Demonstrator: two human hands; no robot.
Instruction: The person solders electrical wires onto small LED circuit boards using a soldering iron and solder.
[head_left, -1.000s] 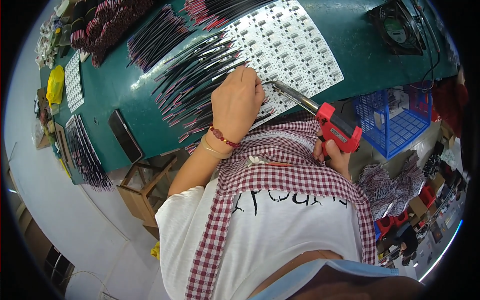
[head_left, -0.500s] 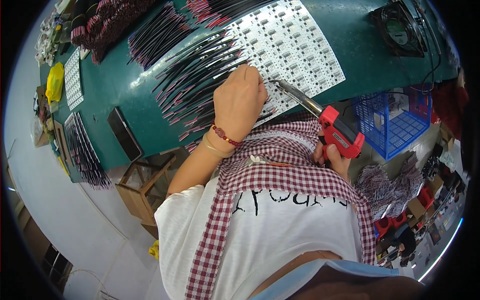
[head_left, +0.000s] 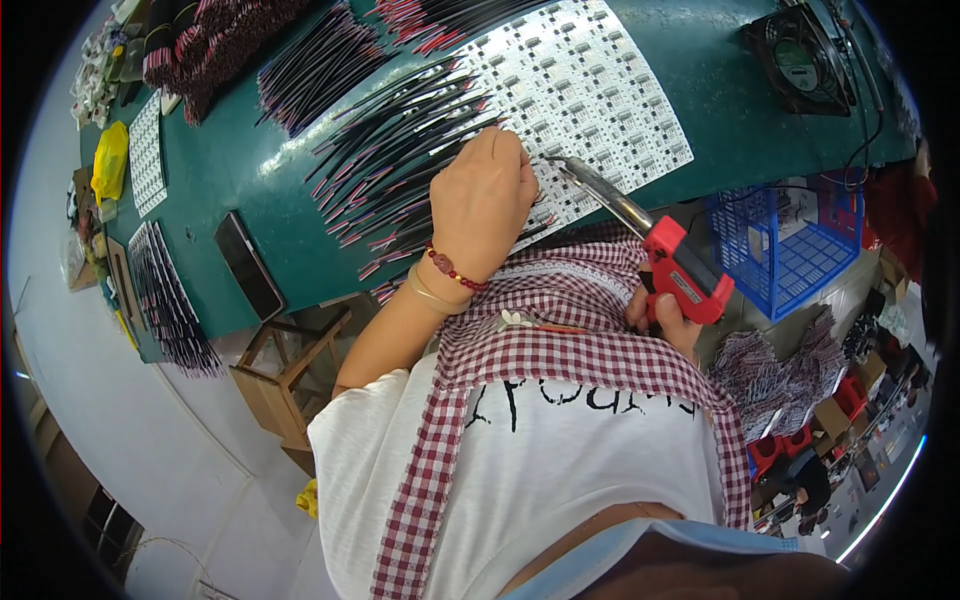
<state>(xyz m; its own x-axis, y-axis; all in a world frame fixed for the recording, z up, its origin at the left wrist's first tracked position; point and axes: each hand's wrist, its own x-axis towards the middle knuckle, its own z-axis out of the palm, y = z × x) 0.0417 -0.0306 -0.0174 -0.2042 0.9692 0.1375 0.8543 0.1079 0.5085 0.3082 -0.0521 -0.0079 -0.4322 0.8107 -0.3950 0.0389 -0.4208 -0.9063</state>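
A white sheet of small circuit boards (head_left: pixel 600 100) lies on the green table. Black wires (head_left: pixel 400 150) with pinkish-red ends run off its left side in a dense row. My left hand (head_left: pixel 487 190) is closed above the sheet's left part, knuckles up; its fingertips and whatever they pinch are hidden. In my right hand (head_left: pixel 668 312) is a red and black soldering gun (head_left: pixel 680 270), gripped by its handle. The gun's metal barrel slants up and left, its bent tip over the boards just right of my left fingers.
Bundles of black wires (head_left: pixel 320 70) lie at the back left. A dark phone (head_left: pixel 248 265) and a wired board sheet (head_left: pixel 170 305) sit near the table's left end. A black fan (head_left: pixel 800 60) stands at the back right, above a blue plastic crate (head_left: pixel 785 250) beyond the table edge.
The soldering gun has shifted slightly right and down, and its tip a little to the right. My left hand has moved very slightly right, still closed.
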